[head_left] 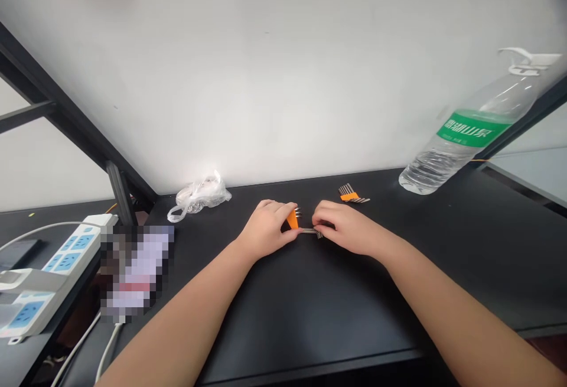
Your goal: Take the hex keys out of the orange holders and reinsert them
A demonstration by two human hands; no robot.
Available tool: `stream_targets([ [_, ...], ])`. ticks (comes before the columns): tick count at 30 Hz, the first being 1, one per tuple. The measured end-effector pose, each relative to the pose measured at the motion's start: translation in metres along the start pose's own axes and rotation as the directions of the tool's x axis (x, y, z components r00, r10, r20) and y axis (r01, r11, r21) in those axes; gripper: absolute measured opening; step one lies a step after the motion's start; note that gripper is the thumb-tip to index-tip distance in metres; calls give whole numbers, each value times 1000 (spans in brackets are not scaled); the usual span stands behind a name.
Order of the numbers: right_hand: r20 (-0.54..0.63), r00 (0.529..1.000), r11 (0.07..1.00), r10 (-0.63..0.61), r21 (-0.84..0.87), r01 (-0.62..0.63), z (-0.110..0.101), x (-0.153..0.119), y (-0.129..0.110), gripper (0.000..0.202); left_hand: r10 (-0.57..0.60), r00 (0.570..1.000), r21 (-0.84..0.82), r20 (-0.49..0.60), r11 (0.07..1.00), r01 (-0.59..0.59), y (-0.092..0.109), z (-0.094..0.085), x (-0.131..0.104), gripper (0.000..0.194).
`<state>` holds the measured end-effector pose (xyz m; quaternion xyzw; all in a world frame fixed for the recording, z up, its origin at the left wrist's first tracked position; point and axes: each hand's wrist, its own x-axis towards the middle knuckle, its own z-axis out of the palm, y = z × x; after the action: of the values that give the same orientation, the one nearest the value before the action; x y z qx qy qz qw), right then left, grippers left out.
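Near the middle of the black table, my left hand (269, 228) holds an orange holder (292, 219) with metal hex keys in it between thumb and fingers. Some keys stick up beyond the holder, and others (311, 231) reach right toward my other hand. My right hand (339, 224) is pinched at the bent ends of these keys, its fingertips close together. A second orange holder (349, 197) with hex keys lies behind my right hand, touched by neither hand.
A crumpled clear plastic bag (201, 193) lies back left. A large water bottle (460, 133) stands back right. At left are a white power strip (66, 263), cables and a blurred-out object (137, 272). The black table (310, 316) meets a pale wall.
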<state>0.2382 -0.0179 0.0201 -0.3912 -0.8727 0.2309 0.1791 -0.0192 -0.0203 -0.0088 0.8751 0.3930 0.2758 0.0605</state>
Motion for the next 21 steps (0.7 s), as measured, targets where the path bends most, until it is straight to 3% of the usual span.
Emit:
stream_targets([
  [3, 84, 996, 999, 39, -23, -37, -4, -3, 10, 14, -35, 999, -3, -5, 999, 35, -2, 0, 0, 50],
  [13, 99, 988, 991, 115, -78, -108, 1, -2, 12, 16, -38, 999, -9, 5, 999, 38, -3, 1, 0, 50],
  [21, 5, 930, 893, 368, -280, -352, 7, -6, 8, 12, -20, 1000, 2, -1, 1000, 20, -3, 2, 1, 50],
])
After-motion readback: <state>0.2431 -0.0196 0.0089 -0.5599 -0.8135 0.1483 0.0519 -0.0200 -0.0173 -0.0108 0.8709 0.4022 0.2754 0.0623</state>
